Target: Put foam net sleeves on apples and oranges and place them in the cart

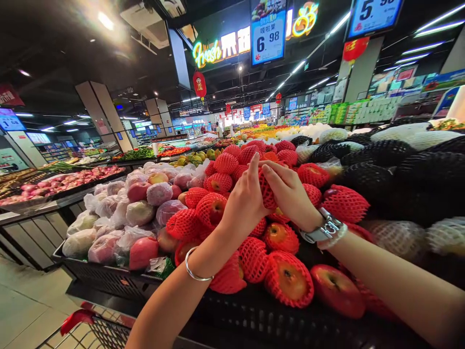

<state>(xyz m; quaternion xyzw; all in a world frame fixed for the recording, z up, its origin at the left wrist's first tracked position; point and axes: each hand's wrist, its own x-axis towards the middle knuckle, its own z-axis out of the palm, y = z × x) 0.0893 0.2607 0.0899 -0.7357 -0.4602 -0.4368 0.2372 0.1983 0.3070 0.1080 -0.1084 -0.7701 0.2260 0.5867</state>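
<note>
Between my two hands sits an apple in a red foam net (pixel 267 194), mostly covered by them. My left hand (pixel 244 196) cups it from the left, its fingers pointing up. From the right, my right hand (pixel 288 194) curls its fingers over the top and side. Below and around my hands lie several more apples in red foam nets (pixel 289 278). One bare red apple (pixel 337 290) rests at the front, beneath my right forearm. My left wrist wears a silver bangle (pixel 194 265), my right a watch (pixel 325 228).
Plastic-wrapped fruit (pixel 140 213) fills the left of the black crate (pixel 105 281). Dark netted produce (pixel 381 165) is piled on the right. A shopping cart (pixel 85 317) stands at the lower left. Price screens (pixel 268 36) hang overhead. Onions (pixel 69 182) lie on another stand.
</note>
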